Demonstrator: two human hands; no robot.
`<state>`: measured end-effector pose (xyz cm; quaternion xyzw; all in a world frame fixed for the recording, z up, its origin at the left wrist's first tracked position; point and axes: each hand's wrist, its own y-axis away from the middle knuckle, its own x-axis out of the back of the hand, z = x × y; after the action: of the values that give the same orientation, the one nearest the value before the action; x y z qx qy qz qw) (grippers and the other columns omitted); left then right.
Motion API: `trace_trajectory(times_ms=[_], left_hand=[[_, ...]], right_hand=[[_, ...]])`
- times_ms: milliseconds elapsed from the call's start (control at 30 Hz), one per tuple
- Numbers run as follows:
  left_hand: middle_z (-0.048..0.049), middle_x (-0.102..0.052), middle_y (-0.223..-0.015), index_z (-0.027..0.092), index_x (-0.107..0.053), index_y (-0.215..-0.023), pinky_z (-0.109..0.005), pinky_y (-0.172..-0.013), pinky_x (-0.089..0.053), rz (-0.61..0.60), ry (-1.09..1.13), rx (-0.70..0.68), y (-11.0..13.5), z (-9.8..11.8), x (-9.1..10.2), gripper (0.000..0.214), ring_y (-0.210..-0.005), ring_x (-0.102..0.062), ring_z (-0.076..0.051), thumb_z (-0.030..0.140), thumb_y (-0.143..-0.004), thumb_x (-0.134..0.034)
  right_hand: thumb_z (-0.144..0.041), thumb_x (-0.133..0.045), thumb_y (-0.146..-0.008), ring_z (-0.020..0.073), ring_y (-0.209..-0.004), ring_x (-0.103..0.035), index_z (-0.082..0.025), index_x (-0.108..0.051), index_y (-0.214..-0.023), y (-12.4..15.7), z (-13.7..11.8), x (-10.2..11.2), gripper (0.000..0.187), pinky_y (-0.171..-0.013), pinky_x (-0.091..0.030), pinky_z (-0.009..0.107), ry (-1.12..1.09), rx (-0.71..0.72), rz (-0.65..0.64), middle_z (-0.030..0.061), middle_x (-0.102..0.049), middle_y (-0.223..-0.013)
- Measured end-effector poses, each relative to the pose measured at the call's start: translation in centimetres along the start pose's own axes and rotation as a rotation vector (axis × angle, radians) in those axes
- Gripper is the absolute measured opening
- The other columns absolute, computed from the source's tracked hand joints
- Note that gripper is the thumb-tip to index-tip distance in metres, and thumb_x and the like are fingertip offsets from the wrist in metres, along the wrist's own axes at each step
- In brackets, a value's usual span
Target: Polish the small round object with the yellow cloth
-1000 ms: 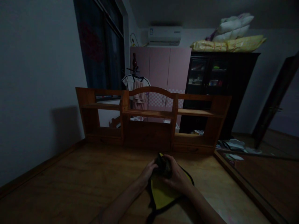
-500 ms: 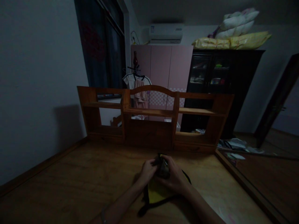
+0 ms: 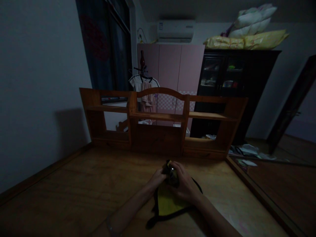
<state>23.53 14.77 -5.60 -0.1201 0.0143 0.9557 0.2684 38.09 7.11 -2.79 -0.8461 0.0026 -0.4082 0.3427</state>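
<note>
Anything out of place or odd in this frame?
Papers lie scattered on the floor right of the desk, and bedding is piled high on the dark cabinet. The left hand and right hand bunch one end of a yellow cloth; nothing spilled or broken shows.

The wooden platform [image 3: 86,187] carries a yellow black-edged cloth [image 3: 168,203], with a wooden shelf rack [image 3: 158,141] at its far edge
</note>
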Motion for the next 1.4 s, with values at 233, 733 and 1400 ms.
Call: trace_trajectory(times_ms=[233,733,1400], left_hand=[[-0.0047,-0.071,-0.091,0.012,-0.068,-0.091,-0.029,-0.08,-0.049,0.039,0.026,-0.063,-0.1,-0.6,0.0,0.036,-0.086,-0.063,-0.021,0.009,-0.056,-0.065],[-0.0084,-0.071,-0.089,0.01,-0.067,-0.093,-0.029,-0.074,-0.049,0.195,-0.382,-0.241,-0.4,-0.4,1.3,0.032,-0.082,-0.064,-0.022,0.011,-0.062,-0.059],[-0.0077,-0.071,-0.088,0.01,-0.068,-0.089,-0.029,-0.076,-0.049,0.152,-0.218,-0.164,-0.4,0.3,1.0,0.03,-0.087,-0.062,-0.023,0.033,-0.069,-0.067]], right_hand=[[-0.02,-0.07,-0.068,0.0254,-0.126,-0.039,-0.025,-0.032,-0.136,-0.3,-0.8,0.2,0.077,-0.105,-0.036,0.041,0.03,0.003,-0.047,0.0094,-0.037,-0.138],[-0.014,-0.066,-0.066,0.0258,-0.131,-0.035,-0.024,-0.011,-0.145,-0.2,0.5,0.1,0.097,-0.107,-0.034,0.042,-0.086,-0.028,-0.079,0.0099,-0.033,-0.144],[-0.013,-0.071,-0.065,0.0276,-0.125,-0.04,-0.027,-0.032,-0.138,-0.4,0.1,-0.3,0.084,-0.101,-0.041,0.044,0.129,0.021,0.005,0.01,-0.039,-0.137]])
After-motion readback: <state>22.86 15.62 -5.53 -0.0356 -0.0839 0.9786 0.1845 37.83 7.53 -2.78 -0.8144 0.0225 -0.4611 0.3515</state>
